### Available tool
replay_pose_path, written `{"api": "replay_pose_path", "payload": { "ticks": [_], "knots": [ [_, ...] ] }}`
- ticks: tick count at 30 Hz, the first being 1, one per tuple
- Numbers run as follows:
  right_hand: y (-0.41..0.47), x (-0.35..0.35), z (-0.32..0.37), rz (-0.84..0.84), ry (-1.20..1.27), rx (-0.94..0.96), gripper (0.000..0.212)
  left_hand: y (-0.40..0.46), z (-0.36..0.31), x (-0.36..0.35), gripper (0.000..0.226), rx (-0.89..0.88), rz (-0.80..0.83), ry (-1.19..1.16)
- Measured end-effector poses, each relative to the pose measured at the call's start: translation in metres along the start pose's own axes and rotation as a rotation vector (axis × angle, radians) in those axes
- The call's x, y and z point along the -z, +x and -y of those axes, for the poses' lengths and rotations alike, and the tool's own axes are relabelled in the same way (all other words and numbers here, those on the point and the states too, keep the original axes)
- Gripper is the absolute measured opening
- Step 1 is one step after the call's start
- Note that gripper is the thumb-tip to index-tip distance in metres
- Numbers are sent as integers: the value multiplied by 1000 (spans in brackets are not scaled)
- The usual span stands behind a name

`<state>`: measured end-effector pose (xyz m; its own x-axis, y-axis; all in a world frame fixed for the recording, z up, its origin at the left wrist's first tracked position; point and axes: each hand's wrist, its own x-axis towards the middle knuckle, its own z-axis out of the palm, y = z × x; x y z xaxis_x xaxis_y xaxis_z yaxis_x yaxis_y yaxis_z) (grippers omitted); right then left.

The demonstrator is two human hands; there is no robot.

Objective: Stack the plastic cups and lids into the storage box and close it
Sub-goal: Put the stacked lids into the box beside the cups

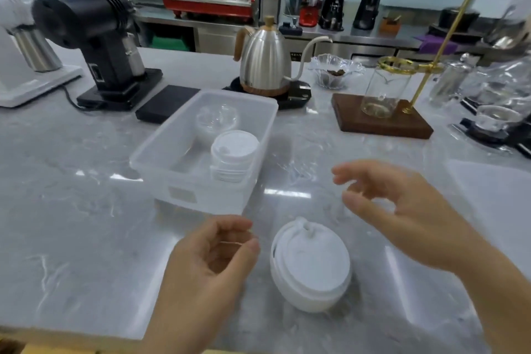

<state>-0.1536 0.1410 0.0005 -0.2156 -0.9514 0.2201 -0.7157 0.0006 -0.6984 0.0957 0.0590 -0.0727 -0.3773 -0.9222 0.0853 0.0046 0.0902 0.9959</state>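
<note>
Translucent storage box (172, 152) stands open, white lids (234, 152) stacked inside.

single head-mounted wide-angle view, looking forward and down across the marble counter (86, 210), close over both hands.

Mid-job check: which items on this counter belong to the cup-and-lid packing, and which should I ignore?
Job:
storage box
stack of white lids in the box
clear cups in the box
stack of white lids on the counter

Ignore:
kettle
black grinder
black scale
glass dripper
wooden pour-over stand
</note>
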Motion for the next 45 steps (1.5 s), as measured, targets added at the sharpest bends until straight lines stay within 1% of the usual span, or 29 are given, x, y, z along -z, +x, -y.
{"api": "replay_pose_path", "payload": {
  "ticks": [2, 5, 9, 11, 13, 17, 22, 28, 31, 37, 42, 45],
  "knots": [
    [-26, -13, -12, -52, 39, -67, 34, -1, 10, -5, 27, -4, 26, -17],
    [-56, -36, -24, -112, 86, -168, 28, -2, 19, -10, 35, -47, 58, 54],
    [-81, -60, -26, -125, 169, -259, 49, -9, 21, -10, 50, -99, 137, 229],
    [-86, -68, -20, -68, 121, -246, 60, -12, 21, -8, 51, -133, 193, 292],
    [-88, -74, -13, -20, 60, -210, 65, -13, 20, -6, 50, -156, 237, 335],
    [-87, -78, -8, -35, 7, -183, 65, -13, 18, -5, 61, -192, 316, 388],
    [-89, -79, -11, -49, -31, -166, 73, -13, 20, -2, 68, -221, 330, 426],
    [-88, -80, -12, -39, -34, -159, 70, -12, 22, -4, 67, -270, 343, 441],
    [-89, -80, -13, -30, -25, -149, 70, -12, 22, -5, 70, -277, 348, 424],
    [-92, -81, -14, -44, -4, -155, 70, -12, 20, -7, 64, -323, 350, 449],
    [-92, -81, -13, -52, 60, -173, 65, -9, 22, -10, 65, -268, 391, 320],
    [-91, -81, -13, -53, 139, -180, 61, -8, 25, -13, 66, -215, 399, 223]
  ]
}}
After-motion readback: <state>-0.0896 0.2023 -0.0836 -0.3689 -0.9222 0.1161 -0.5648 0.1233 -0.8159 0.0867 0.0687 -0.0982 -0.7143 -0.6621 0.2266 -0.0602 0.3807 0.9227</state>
